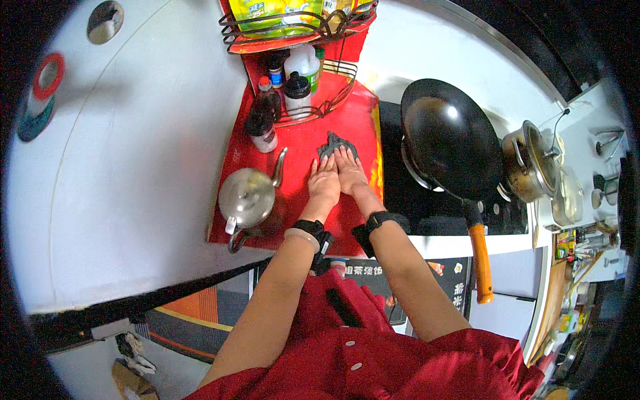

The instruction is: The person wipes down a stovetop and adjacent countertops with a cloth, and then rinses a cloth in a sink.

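Note:
A crumpled dark grey cloth (331, 143) lies on the red countertop covering (305, 137). My right hand (350, 172) presses down on it, fingers stretched forward over the cloth. Right beside it, my left hand (324, 181) is flat, fingers a little apart, its fingertips touching the near edge of the cloth. Part of the cloth is hidden under my fingers. To the left stands a steel kettle (246, 197) with its spout towards the back. Behind it is a black-lidded jar (262, 136).
A wire corner rack (325, 109) at the back holds several bottles, with packets on its upper tier (300, 37). On the black cooktop (400, 210) to the right sit a wok (447, 135), its wooden handle (481, 265) jutting over the front edge, and a lidded pot (525, 162).

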The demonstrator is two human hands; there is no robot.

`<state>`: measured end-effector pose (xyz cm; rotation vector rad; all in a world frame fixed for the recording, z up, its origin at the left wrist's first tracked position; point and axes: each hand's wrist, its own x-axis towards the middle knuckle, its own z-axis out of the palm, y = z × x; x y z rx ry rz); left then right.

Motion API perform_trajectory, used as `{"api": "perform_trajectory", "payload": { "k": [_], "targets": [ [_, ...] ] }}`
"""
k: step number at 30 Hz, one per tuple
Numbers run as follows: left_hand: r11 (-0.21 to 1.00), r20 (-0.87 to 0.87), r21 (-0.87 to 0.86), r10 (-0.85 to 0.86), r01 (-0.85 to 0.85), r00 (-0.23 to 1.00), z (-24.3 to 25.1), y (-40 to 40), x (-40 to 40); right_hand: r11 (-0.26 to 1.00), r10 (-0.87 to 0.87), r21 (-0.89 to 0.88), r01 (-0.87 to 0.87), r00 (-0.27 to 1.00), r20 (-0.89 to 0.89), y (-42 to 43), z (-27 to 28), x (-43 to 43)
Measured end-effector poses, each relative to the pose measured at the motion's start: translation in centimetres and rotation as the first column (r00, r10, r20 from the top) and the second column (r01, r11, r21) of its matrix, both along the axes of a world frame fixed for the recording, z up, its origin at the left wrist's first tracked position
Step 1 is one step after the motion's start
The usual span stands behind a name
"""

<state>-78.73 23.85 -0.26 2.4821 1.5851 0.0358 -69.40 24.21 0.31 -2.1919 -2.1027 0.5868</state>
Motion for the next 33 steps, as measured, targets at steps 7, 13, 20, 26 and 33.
{"api": "perform_trajectory", "payload": {
  "k": [7,13,20,26,33],
  "targets": [
    [0.995,0.027,0.088,-0.042,0.039,0.999,-0.2,-5.4,-2.7,0.999,0.039,0.011,-0.040,0.998,0.043,-5.5,0.0,-2.3],
    [0.977,0.060,0.209,-0.057,0.043,0.997,0.0,-9.8,-4.4,0.995,0.075,0.058,-0.077,0.997,0.035,-9.9,-0.2,-3.5],
    [0.980,-0.017,0.189,-0.055,0.058,0.998,0.4,-13.3,-5.7,0.983,0.174,0.064,-0.175,0.984,0.025,-13.6,0.9,-4.5],
    [0.985,0.071,0.170,-0.042,0.029,0.997,-0.7,-10.5,-4.7,0.981,0.190,-0.039,-0.190,0.982,0.016,-10.1,1.2,-3.4],
    [0.991,0.104,0.120,0.047,-0.059,0.993,0.2,-4.5,-3.2,0.963,0.259,-0.104,-0.249,0.961,0.097,-3.0,1.3,-2.6]
  ]
}}
